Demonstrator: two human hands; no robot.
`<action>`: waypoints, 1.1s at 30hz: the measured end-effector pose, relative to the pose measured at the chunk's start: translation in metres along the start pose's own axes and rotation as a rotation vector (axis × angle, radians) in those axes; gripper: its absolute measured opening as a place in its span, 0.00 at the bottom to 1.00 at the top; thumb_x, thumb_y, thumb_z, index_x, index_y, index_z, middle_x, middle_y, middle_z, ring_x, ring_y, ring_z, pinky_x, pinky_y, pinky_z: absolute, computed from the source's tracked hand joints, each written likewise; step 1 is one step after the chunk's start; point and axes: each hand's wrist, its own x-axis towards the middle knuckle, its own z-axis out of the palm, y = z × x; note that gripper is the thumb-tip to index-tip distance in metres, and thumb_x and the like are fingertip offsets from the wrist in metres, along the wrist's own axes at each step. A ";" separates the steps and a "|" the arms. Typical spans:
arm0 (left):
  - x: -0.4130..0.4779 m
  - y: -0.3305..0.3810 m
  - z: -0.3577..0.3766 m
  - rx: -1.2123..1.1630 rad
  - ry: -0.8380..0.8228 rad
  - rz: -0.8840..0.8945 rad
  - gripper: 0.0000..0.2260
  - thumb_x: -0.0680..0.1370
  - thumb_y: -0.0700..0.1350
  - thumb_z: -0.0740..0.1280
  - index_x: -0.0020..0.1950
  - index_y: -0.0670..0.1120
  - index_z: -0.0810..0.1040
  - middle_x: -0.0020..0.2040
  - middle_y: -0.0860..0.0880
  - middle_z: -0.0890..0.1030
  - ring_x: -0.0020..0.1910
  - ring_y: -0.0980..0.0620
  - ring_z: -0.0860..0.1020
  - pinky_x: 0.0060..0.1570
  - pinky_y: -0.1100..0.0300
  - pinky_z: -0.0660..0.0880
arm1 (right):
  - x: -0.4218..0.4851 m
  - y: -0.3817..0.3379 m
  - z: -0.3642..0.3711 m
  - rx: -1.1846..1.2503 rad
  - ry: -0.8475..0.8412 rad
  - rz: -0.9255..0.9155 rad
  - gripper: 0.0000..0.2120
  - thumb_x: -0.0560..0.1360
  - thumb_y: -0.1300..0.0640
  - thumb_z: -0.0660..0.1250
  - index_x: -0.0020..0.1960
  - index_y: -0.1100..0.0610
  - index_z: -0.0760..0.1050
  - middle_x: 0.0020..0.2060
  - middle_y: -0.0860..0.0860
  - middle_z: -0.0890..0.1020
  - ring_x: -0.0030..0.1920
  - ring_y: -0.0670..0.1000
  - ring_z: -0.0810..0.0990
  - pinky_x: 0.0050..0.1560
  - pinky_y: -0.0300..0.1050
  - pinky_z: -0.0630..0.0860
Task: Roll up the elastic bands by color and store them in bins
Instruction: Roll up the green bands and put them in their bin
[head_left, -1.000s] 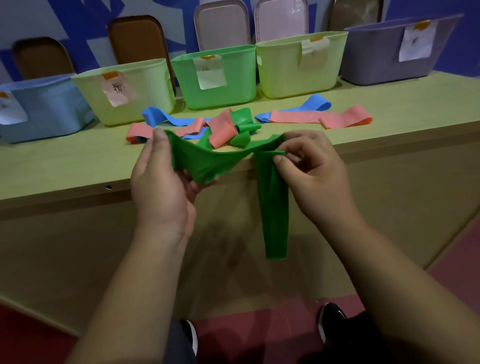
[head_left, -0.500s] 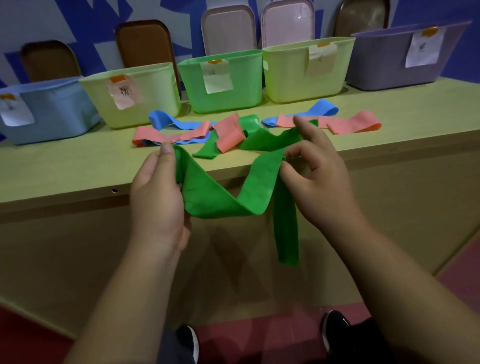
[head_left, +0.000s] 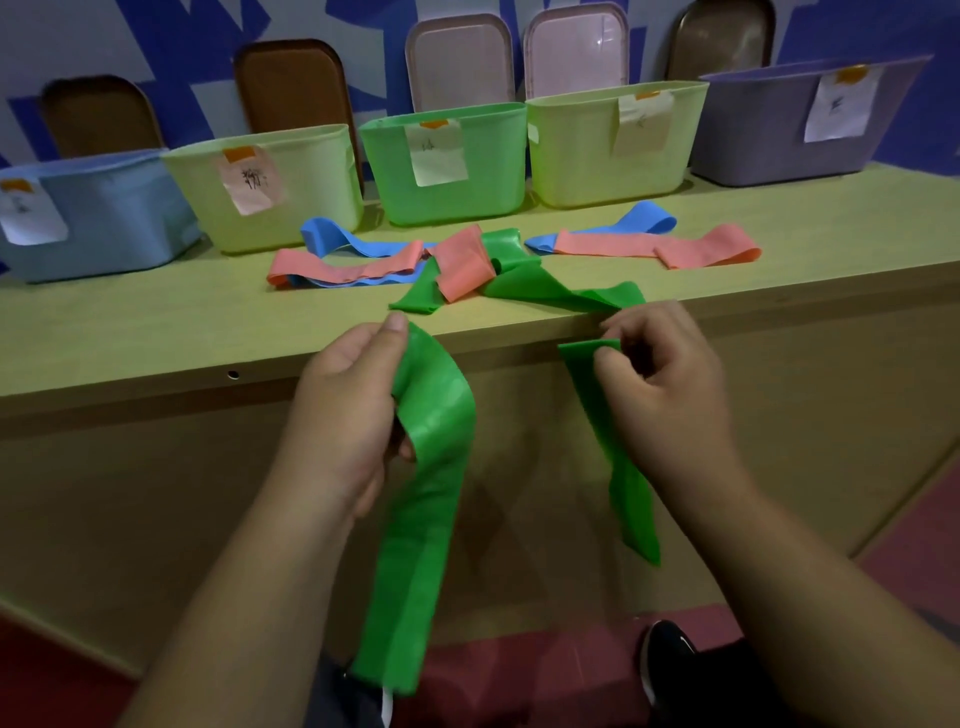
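Observation:
My left hand (head_left: 343, 415) grips a green elastic band (head_left: 421, 519) in front of the table edge; the band loops over my fingers and hangs down toward the floor. My right hand (head_left: 660, 395) pinches the end of a second green strip (head_left: 618, 467), which also hangs down. Whether the two strips are one band I cannot tell. Another green band (head_left: 545, 291) lies on the table, partly under a pink band (head_left: 462, 267). More pink bands (head_left: 660, 247) and blue bands (head_left: 337, 239) lie behind it. A green bin (head_left: 447, 202) stands at the back centre.
A row of bins lines the back of the table (head_left: 130, 338): blue bin (head_left: 104, 228) at left, yellow-green bin (head_left: 291, 208), another yellow-green bin (head_left: 587, 161), and a purple bin (head_left: 769, 135) at right. Trays lean on the wall. My shoe (head_left: 665, 665) is below.
The green band has dropped: the sagging loop between my hands is gone and two lengths hang down separately. My hands have moved apart and lower, below the table edge.

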 end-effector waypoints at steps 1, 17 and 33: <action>0.000 -0.003 0.000 0.052 -0.021 0.000 0.13 0.86 0.52 0.65 0.45 0.48 0.82 0.32 0.48 0.78 0.25 0.50 0.74 0.26 0.61 0.68 | -0.003 -0.002 0.002 0.024 -0.026 0.027 0.05 0.77 0.64 0.69 0.46 0.55 0.78 0.47 0.50 0.80 0.48 0.48 0.79 0.48 0.45 0.76; 0.006 -0.032 0.000 0.247 -0.192 -0.088 0.10 0.85 0.50 0.67 0.49 0.46 0.82 0.45 0.40 0.85 0.39 0.43 0.87 0.36 0.49 0.84 | -0.025 -0.007 0.038 0.366 -0.445 0.132 0.04 0.74 0.60 0.69 0.45 0.61 0.79 0.55 0.49 0.86 0.55 0.53 0.85 0.57 0.55 0.82; 0.006 -0.029 -0.005 0.049 -0.322 -0.203 0.12 0.87 0.45 0.62 0.61 0.46 0.85 0.51 0.42 0.88 0.44 0.41 0.88 0.36 0.55 0.85 | -0.025 0.003 0.040 0.243 -0.395 0.119 0.05 0.77 0.54 0.70 0.51 0.52 0.83 0.51 0.48 0.87 0.53 0.51 0.85 0.57 0.62 0.81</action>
